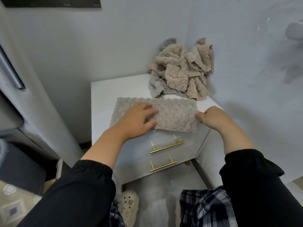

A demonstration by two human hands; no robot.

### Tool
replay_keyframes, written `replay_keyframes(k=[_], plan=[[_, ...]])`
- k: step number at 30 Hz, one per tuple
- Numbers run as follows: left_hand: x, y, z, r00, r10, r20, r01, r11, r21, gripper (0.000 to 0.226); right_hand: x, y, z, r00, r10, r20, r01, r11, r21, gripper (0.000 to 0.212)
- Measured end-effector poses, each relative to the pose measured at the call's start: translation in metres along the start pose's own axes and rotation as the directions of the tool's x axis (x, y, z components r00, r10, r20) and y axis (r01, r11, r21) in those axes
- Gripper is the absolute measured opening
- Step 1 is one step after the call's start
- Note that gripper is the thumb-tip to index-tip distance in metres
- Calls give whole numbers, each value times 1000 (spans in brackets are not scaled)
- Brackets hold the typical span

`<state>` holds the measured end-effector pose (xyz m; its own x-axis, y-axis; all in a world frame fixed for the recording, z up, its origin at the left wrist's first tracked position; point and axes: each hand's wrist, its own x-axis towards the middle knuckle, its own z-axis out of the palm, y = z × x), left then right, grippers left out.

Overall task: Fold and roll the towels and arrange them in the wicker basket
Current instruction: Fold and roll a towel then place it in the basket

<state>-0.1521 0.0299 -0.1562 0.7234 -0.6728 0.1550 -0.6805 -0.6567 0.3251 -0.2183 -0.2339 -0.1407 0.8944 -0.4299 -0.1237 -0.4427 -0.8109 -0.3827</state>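
Note:
A grey-beige fluffy towel lies folded into a long strip on the white nightstand top. My left hand rests flat on the strip's left half, fingers spread and pointing right. My right hand pinches the strip's right end with curled fingers. Behind it, a heap of crumpled beige towels sits at the back right corner, lying over a grey towel. No wicker basket is in view.
The nightstand has two drawers with gold bar handles and stands against a pale wall. A dark cabinet is at the left. My plaid trousers and a cream clog show below.

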Motion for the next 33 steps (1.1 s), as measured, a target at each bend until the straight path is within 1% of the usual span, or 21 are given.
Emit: replay_keyframes(k=[1,3,5,7,11,13,14,15,16,17,18,19,20,22,23,25,26,27,28,30,33], plan=[[0,2,6,998,0,66,-5,997,78,64,1,2,0,998,48,38,-50,997,56,45],[1,6,17,987,-30,155,-3,977,214,67,0,2,0,973,110,203,-158,958,241,44],[3,7,21,983,-63,170,17,966,257,65,-4,3,1,932,114,343,-246,895,372,47],[5,7,22,985,-80,154,38,966,257,63,-5,5,3,914,103,392,-291,839,459,44],[7,9,23,982,-110,151,66,961,270,63,-3,8,2,928,96,361,-323,691,646,34],[8,12,22,986,-103,128,62,955,291,63,-2,4,-1,952,83,294,-286,579,763,28],[9,16,19,993,-79,92,50,957,286,62,-2,1,-2,966,79,248,-253,514,820,21],[12,20,13,998,-47,46,34,969,245,56,-2,-3,-4,976,78,205,-218,450,866,13],[12,26,7,1000,-19,-6,20,988,153,47,-3,-8,-5,984,76,160,-177,397,901,11],[13,32,1,999,-15,-47,15,1000,4,40,-5,-12,-8,991,69,112,-129,356,926,13],[12,38,-2,997,-38,-70,25,985,-168,40,-7,-16,-10,996,51,66,-79,323,943,13],[11,43,-4,993,-78,-90,46,949,-313,41,-9,-19,-14,999,19,31,-35,290,956,13],[10,47,-4,984,-125,-126,64,911,-408,37,-13,-22,-17,1000,-25,3,4,260,966,13],[10,46,-4,943,-234,-238,79,848,-523,20,-22,-29,-25,992,-123,-23,48,202,978,14],[11,43,-4,932,-279,-231,87,792,-604,25,-28,-33,-28,985,-172,-30,63,188,980,13],[15,36,-6,955,-288,-74,119,597,-793,72,-37,-39,-31,965,-257,-55,109,199,974,15],[16,32,-6,963,-268,-1,134,485,-864,91,-40,-42,-30,957,-283,-70,137,225,965,10],[17,30,-4,974,-221,51,134,383,-914,98,-43,-45,-29,954,-290,-84,161,254,954,3],[16,30,-1,981,-178,78,132,312,-941,96,-43,-47,-27,953,-285,-108,190,280,941,8],[15,34,3,979,-163,119,155,228,-961,80,-42,-50,-24,951,-273,-146,231,311,922,12],[16,41,5,952,-282,117,164,149,-975,47,-38,-49,-19,955,-223,-194,267,365,892,20]])
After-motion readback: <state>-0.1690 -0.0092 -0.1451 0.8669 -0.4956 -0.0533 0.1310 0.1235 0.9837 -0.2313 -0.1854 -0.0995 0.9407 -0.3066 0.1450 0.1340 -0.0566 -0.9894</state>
